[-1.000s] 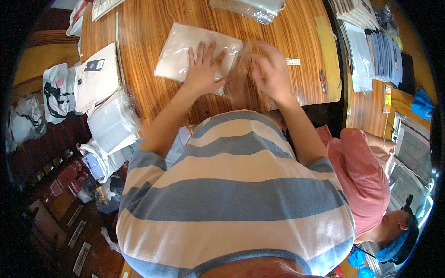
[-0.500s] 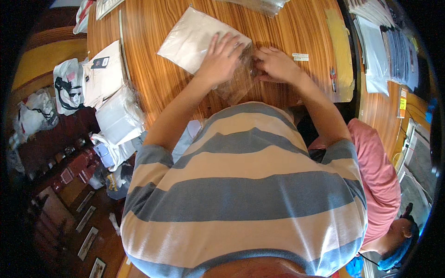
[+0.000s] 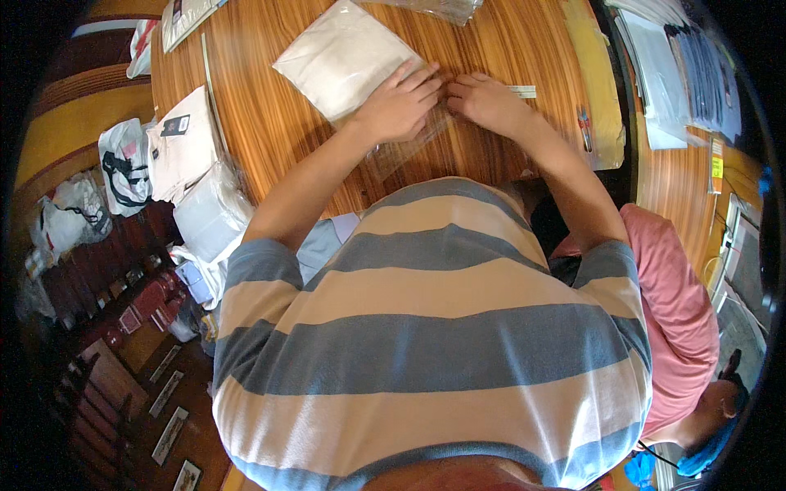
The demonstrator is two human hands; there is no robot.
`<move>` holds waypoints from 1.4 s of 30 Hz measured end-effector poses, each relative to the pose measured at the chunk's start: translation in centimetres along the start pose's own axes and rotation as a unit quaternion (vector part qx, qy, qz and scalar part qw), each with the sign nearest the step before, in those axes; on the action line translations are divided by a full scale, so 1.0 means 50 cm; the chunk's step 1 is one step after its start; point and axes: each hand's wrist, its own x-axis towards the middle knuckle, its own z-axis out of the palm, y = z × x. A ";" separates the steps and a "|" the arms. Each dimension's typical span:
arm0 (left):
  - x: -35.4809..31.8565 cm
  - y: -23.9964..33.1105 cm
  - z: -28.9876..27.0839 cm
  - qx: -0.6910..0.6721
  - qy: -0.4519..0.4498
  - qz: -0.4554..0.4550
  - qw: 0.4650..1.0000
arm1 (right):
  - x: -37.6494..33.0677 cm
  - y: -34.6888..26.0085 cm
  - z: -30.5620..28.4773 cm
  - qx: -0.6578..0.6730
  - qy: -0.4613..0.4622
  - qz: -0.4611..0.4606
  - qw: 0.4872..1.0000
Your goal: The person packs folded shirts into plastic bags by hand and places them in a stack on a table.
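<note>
A folded cream garment (image 3: 340,61) lies in a clear plastic bag on the wood-grain table (image 3: 508,49), turned at an angle. My left hand (image 3: 401,106) is at the garment's near right corner, with its fingers bent and closed over the edge of the bag. Just right of it, my right hand (image 3: 487,102) has curled fingers at the bag's end, the tips almost meeting the left ones. A loose clear flap (image 3: 401,155) of the bag hangs toward me below the left hand. What the fingertips pinch is partly hidden.
White label strips (image 3: 521,92) lie beyond my right hand, and a red-and-dark pen (image 3: 584,131) farther right. At the left are another cream garment with a dark tag (image 3: 184,143) and stacked clear bags (image 3: 213,213). A person in a pink shirt (image 3: 667,286) sits close on my right.
My right hand's fingers have curled tighter, and my left hand's fingers lie closer to them. The clear plastic between the hands bulges less. The whole view has shifted slightly.
</note>
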 end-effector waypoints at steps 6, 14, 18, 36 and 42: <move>-0.006 -0.006 0.040 -0.055 0.019 0.011 0.998 | -0.030 -0.031 0.008 0.012 0.076 -0.024 0.997; 0.000 -0.020 0.076 -0.096 0.050 0.125 0.986 | -0.087 -0.144 -0.002 0.026 0.008 -0.007 1.000; -0.007 -0.015 0.076 -0.114 0.069 0.132 0.982 | -0.070 -0.151 -0.031 0.032 0.110 0.061 0.991; -0.045 -0.022 0.096 -0.120 0.131 0.076 0.981 | -0.007 -0.202 0.019 0.022 0.034 0.044 0.998; -0.044 -0.020 0.099 -0.121 0.145 0.115 0.975 | -0.042 -0.275 -0.027 0.032 -0.033 0.038 0.998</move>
